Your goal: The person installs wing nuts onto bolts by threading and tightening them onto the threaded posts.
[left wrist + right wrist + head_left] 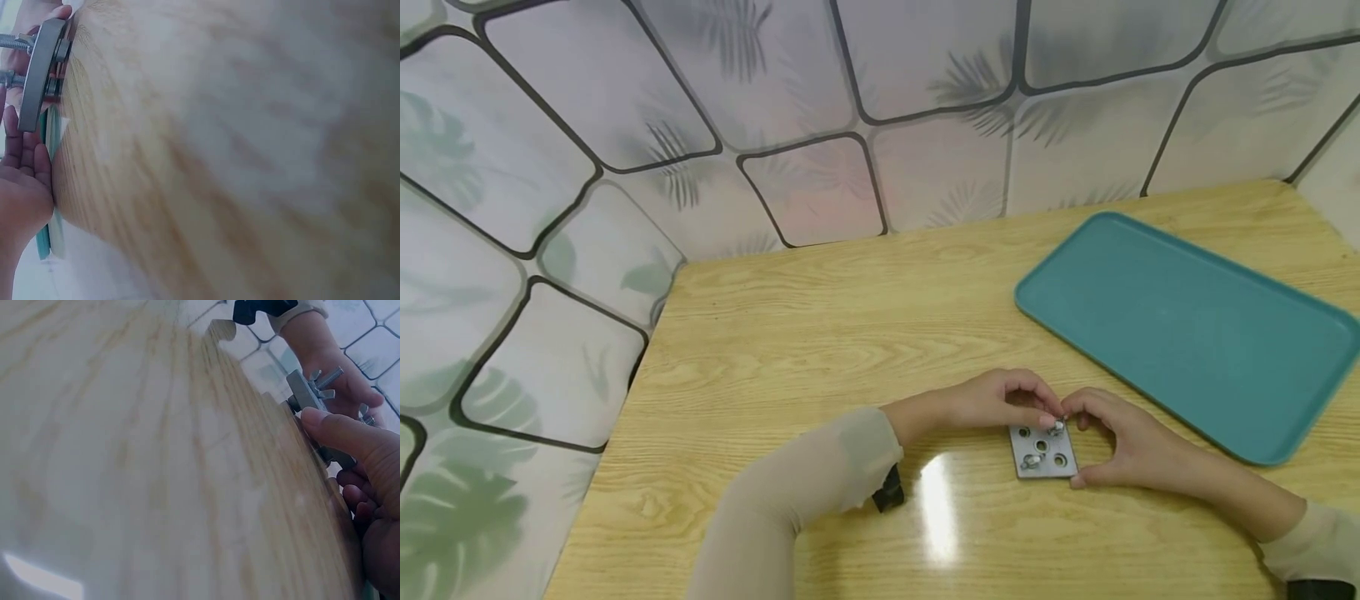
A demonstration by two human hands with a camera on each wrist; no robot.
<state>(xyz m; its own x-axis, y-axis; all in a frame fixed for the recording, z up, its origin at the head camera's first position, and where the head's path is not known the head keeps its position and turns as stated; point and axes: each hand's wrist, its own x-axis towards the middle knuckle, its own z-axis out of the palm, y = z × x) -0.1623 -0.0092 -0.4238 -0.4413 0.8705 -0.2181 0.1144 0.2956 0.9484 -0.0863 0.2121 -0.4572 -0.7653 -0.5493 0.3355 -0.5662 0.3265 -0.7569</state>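
Observation:
A square grey metal plate (pixel 1051 470) with several round holes lies near the front of the table. Two bolts stand up through it, each carrying a wing nut; one wing nut (pixel 1032 461) is at the near left corner. At the far right corner, the thumb and finger of my left hand (pixel 983 402) pinch the other wing nut (pixel 1057 427). My right hand (pixel 1138 437) holds the plate by its right side, thumb at the near corner and fingers at the far one. Bolt heads (pixel 55 86) show under the plate in the left wrist view.
A teal tray (pixel 1187 333) lies on the wooden table (pixel 820 333), to the right and beyond my right hand. Patterned cloth or panel walls (pixel 805 192) border the table's back and left. Black straps (pixel 889 492) sit at the sleeves.

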